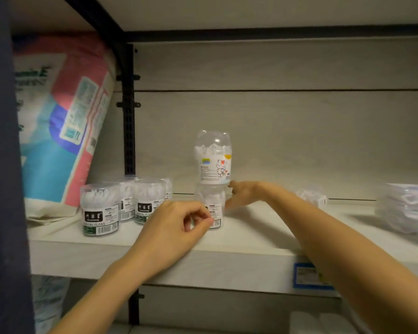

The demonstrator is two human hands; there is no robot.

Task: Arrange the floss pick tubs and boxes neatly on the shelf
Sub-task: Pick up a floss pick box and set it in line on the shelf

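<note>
Several clear floss pick tubs with black labels (pixel 99 209) stand grouped at the left of the white shelf (pixel 239 239). A further clear tub (pixel 214 206) stands mid-shelf with a cartoon-cat tub (pixel 212 157) stacked on it. My left hand (pixel 176 222) is in front of the lower tub, fingers curled and pinched at its front left side. My right hand (pixel 244 192) reaches in from the right, fingers apart, touching the right side of the stack where the two tubs meet. Another clear tub (pixel 311 196) lies further right on the shelf.
A large pink and blue soft pack (pixel 65 116) leans at the far left behind a black upright (pixel 129 112). A blurred stack of clear packs (pixel 405 208) sits at the right edge. A blue price tag (pixel 309 276) is on the shelf front. The shelf above hangs close overhead.
</note>
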